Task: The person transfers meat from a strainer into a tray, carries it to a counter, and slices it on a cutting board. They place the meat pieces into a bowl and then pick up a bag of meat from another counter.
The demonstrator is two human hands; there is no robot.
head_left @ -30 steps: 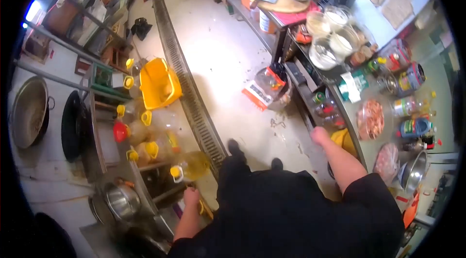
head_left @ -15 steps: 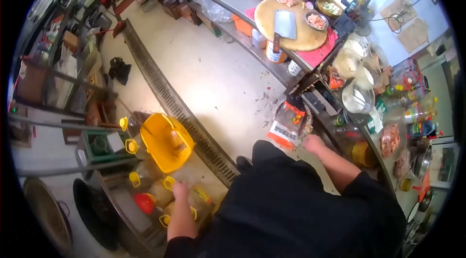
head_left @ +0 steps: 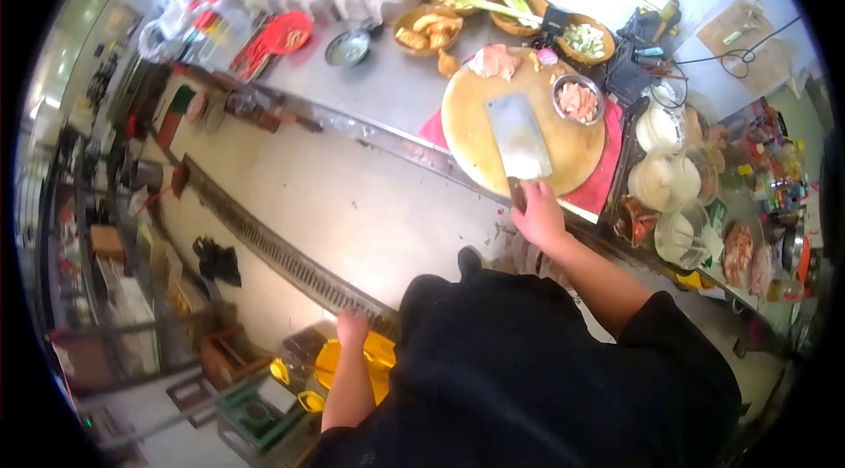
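A cleaver (head_left: 519,138) lies flat on the round wooden chopping board (head_left: 471,147), its handle pointing toward me past the board's near edge. My right hand (head_left: 539,220) is closed round that handle. Behind the blade on the board are a piece of raw pale meat (head_left: 495,62) and a metal bowl of cut meat (head_left: 577,101). My left hand (head_left: 352,327) hangs low over the floor, fingers curled with nothing visible in them. Below it is a yellow bucket (head_left: 378,362), partly hidden by my arm and body.
Beneath the board is a red cloth (head_left: 585,197) on the metal counter (head_left: 308,81). Baskets, a red bowl (head_left: 287,32) and a metal bowl (head_left: 348,48) stand along the counter. Plastic tubs (head_left: 680,235) are at the right. A drain grate (head_left: 273,244) crosses the floor.
My view has turned toward the counter. My right hand has gone from beside the plastic bag low down up to the cleaver's handle. My left hand stays low, over the bucket's side.
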